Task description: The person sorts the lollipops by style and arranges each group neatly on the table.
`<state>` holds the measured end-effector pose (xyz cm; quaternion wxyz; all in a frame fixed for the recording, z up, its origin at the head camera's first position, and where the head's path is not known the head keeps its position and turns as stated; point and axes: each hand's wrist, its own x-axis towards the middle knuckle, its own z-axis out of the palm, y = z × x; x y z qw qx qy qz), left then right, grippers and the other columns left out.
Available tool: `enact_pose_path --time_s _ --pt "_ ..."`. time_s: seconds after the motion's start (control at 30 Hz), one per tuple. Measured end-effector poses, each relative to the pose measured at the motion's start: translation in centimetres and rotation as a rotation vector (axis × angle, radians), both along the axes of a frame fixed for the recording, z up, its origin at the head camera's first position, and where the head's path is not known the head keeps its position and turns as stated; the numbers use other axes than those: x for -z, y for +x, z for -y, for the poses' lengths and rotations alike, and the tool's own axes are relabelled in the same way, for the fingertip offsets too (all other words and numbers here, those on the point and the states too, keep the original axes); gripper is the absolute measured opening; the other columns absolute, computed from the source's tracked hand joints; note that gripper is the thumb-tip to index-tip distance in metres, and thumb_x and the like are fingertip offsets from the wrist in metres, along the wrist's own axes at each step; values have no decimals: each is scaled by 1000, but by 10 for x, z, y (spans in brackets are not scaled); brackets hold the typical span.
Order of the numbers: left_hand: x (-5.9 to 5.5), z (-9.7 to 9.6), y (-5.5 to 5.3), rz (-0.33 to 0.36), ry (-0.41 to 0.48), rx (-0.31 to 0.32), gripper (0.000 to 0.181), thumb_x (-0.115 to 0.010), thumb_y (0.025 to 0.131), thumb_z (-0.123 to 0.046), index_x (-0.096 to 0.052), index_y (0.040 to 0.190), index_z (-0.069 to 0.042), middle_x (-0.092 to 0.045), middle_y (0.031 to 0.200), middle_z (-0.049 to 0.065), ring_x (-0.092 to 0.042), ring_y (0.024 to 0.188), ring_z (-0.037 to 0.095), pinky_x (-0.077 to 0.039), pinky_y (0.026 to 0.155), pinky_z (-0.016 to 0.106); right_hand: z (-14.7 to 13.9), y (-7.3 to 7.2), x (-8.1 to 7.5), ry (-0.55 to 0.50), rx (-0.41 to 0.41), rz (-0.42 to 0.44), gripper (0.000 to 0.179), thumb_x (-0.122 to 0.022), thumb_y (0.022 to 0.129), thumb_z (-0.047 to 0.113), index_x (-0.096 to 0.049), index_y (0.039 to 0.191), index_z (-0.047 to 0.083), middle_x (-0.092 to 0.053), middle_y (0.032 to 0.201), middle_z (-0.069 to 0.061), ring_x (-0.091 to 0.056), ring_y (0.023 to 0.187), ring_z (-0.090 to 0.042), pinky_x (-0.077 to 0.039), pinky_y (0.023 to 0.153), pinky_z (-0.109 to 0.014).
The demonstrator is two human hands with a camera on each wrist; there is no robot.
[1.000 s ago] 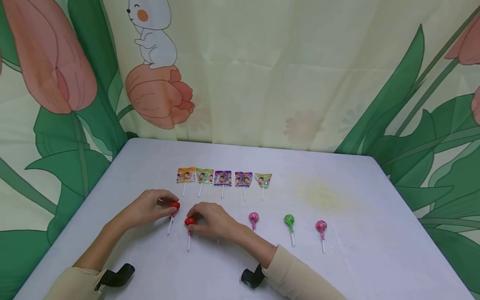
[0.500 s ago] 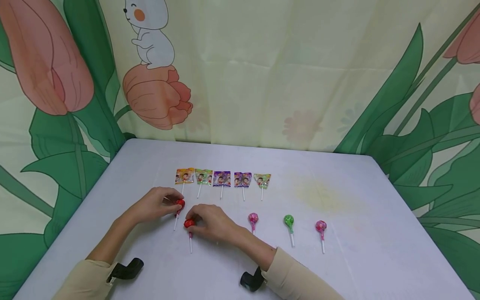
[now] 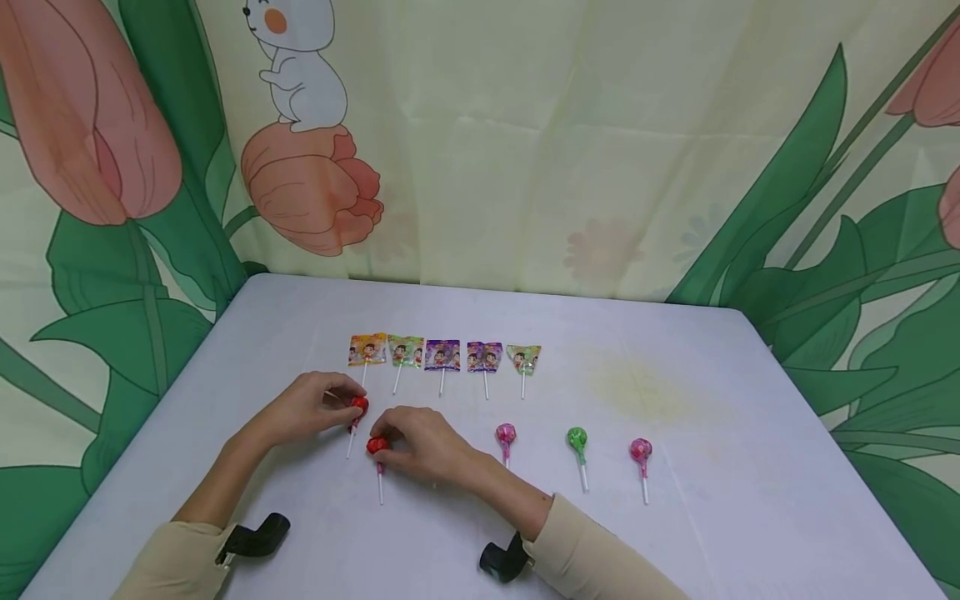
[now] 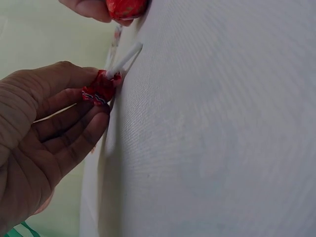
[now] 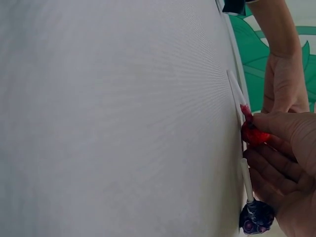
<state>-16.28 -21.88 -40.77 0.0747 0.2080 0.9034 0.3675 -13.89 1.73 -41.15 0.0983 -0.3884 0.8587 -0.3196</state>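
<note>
My left hand pinches a red-wrapped lollipop by its round head. Its white stick points toward the near edge, and in the left wrist view the lollipop sits between thumb and fingers, close to the white table surface. Just to the right, my right hand holds a second red lollipop between thumb and fingers, its stick also pointing nearer. In the right wrist view, a dark purple lollipop lies beside the fingers of my right hand; from the head view that hand hides it.
Several flat-packet lollipops, from an orange one to a green one, form a row farther back. Right of my right hand lie a pink lollipop, a green-wrapped lollipop and another pink lollipop. A printed curtain hangs behind the table.
My left hand has shifted a little to the right with its red lollipop, closer to the other one. My right hand stays almost in place, still pinching its lollipop.
</note>
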Motion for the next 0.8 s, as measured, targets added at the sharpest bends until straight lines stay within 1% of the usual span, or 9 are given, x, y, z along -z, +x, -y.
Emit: enact_pose_path --time_s 0.43,0.6,0.8 --pt "3 2 -2 -1 7 -8 22 -80 87 -7 -74 108 -2 -72 97 1 -65 88 14 -60 85 39 0 -1 0 -6 14 -4 23 -76 94 18 -71 115 10 -72 105 3 -62 93 -2 -49 84 -11" --pt "1 0 -2 1 1 -4 22 -80 87 -8 -73 108 -2 -72 97 1 -65 88 15 -60 85 41 0 -6 -2 -42 76 -1 20 -75 94 15 -71 113 10 -73 105 2 -66 95 -4 -50 87 -15" --pt "-2 -1 -3 16 -6 7 21 -80 87 -7 -73 107 -2 -71 95 1 -65 88 15 -60 85 40 3 -17 -3 -61 158 7 18 -76 93 16 -72 110 9 -74 102 0 -68 93 -8 -52 87 -19"
